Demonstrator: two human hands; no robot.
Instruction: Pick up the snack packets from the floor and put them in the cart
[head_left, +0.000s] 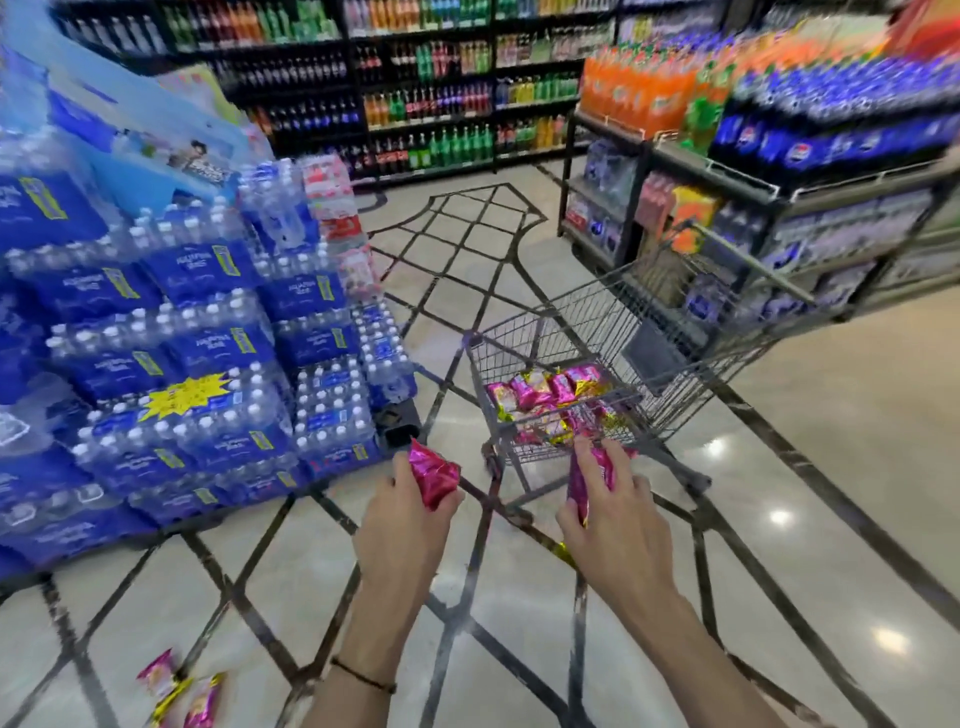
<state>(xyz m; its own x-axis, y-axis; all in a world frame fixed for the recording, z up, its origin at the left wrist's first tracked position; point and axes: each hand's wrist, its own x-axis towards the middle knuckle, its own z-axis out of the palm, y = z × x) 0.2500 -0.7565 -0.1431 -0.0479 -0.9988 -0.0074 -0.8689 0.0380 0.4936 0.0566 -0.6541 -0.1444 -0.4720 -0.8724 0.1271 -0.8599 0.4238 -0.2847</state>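
Left hand (405, 519) grips one pink packet (434, 478) at frame centre. Right hand (615, 525) grips a second packet (589, 480), long axis upright. Cart (540, 332) stands just up-frame, right hand nearer. Loose packets (182, 691) lie on the floor (519, 639), lower left.

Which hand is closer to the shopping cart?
Right. The right hand, gripping a pink packet, is at the cart's near end. The left hand, gripping a second packet, is off to the cart's left side.
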